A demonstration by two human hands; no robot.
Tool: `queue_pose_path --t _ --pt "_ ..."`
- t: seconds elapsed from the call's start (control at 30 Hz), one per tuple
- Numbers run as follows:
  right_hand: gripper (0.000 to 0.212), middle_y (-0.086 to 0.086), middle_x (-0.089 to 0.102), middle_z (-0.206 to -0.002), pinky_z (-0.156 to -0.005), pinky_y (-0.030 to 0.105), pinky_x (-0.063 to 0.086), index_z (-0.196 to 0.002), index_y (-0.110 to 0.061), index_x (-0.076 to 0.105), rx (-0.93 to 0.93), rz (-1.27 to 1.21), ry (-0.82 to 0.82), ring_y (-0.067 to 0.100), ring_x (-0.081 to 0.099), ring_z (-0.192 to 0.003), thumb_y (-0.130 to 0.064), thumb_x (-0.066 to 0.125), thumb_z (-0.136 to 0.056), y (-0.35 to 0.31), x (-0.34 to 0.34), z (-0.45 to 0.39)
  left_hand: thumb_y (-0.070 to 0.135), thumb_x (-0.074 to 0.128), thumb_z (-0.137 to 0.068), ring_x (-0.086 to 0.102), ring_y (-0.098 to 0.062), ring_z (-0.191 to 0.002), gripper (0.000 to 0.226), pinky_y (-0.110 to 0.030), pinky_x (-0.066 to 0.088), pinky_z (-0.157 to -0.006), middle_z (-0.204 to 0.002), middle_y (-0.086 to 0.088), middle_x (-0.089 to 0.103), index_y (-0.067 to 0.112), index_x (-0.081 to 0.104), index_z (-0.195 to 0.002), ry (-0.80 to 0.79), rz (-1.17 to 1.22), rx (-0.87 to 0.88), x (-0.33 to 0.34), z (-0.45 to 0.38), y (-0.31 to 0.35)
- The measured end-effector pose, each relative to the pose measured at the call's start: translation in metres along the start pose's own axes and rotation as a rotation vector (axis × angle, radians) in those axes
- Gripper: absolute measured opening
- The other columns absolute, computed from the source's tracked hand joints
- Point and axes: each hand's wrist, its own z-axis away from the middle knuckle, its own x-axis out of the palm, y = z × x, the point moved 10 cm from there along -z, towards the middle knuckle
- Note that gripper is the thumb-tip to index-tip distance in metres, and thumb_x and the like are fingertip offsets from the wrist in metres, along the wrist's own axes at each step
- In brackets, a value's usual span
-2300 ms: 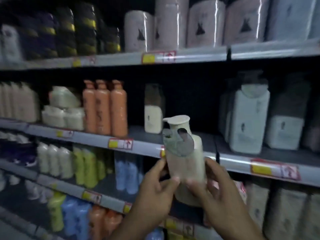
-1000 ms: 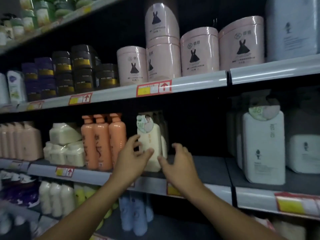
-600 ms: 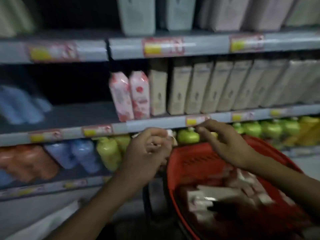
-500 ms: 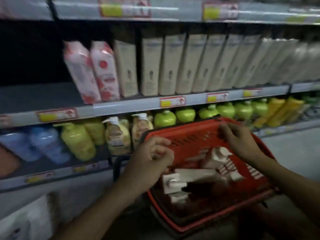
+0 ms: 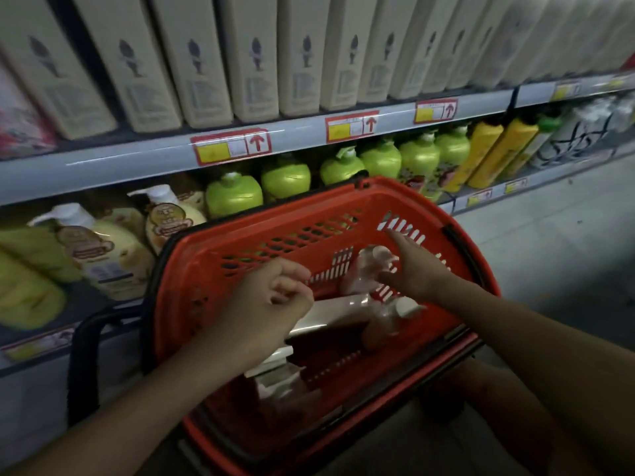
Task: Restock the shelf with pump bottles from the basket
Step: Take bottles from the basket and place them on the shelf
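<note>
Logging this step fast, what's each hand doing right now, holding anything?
Left hand: fingers curled, holding nothing, above the red basket.
Right hand: open, fingers spread, reaching at a pump bottle in the basket, not gripping it yet.

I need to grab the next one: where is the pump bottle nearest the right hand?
In the head view, the pump bottle sits inside the red basket against its far wall, right of centre, just left of the right hand.
</note>
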Motion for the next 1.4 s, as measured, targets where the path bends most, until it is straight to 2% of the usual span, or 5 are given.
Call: queue_pose_path --t 0.37,0.53,0.77,1.13,1.4 --pt "0.057 0.014 0.034 -0.154 -0.118 0.052 0.029 -0.150 -0.017 0.031 0.184 0.196 -0.159 0.039 0.028 -0.144 -0.029 0.053 -0.099 0.000 0.032 -0.028 0.028 0.065 -0.090 0.066 0.000 -0.082 0.018 -0.025 0.057 -0.075 -0.098 0.015 0.068 0.035 0.064 -0.106 -0.080 -0.175 0.153 0.007 0.004 0.016" --pt "0.028 0.009 0.066 -0.098 -0.072 0.032 0.043 -0.116 -0.020 0.044 0.148 0.111 -0.063 0.016 0.055 -0.070 -0.027 0.060 -0.094 0.003 0.034 -0.030 0.030 0.060 -0.094 0.063 0.000 -0.085 0.026 -0.009 0.045 -0.066 -0.109 0.018 0.062 0.035 0.059 -0.119 -0.107 -0.321 0.219 -0.002 0.019 0.013" --pt "0.052 0.011 0.071 -0.100 -0.065 0.032 0.038 -0.115 -0.015 0.052 -0.165 0.521 0.183 0.033 0.069 -0.093 -0.056 0.059 -0.083 -0.095 0.005 -0.021 0.031 0.059 -0.094 0.055 0.000 -0.110 0.039 -0.018 0.045 -0.087 -0.126 0.018 0.055 0.036 0.050 -0.131 -0.082 -0.386 0.197 -0.021 0.025 -0.007" --pt "0.059 0.002 0.064 -0.058 -0.061 0.040 0.055 -0.070 -0.019 0.058 -0.280 -0.176 0.241 0.022 0.065 -0.059 -0.077 0.058 -0.055 -0.234 -0.046 0.092 0.053 0.071 -0.074 0.025 -0.021 -0.140 0.098 -0.034 0.023 -0.116 -0.157 0.004 0.032 0.021 0.025 -0.154 0.286 -0.706 0.271 -0.061 0.013 0.005" --pt "0.043 0.016 0.062 -0.065 -0.060 0.038 0.050 -0.102 -0.015 0.067 -0.411 -0.877 0.002 0.019 0.061 -0.061 -0.051 0.072 -0.080 -0.240 -0.075 0.110 0.020 0.086 -0.049 0.068 -0.021 -0.101 0.080 -0.041 0.059 -0.088 -0.110 -0.005 0.069 0.018 0.052 -0.121 0.047 0.219 0.162 -0.104 0.043 0.028"
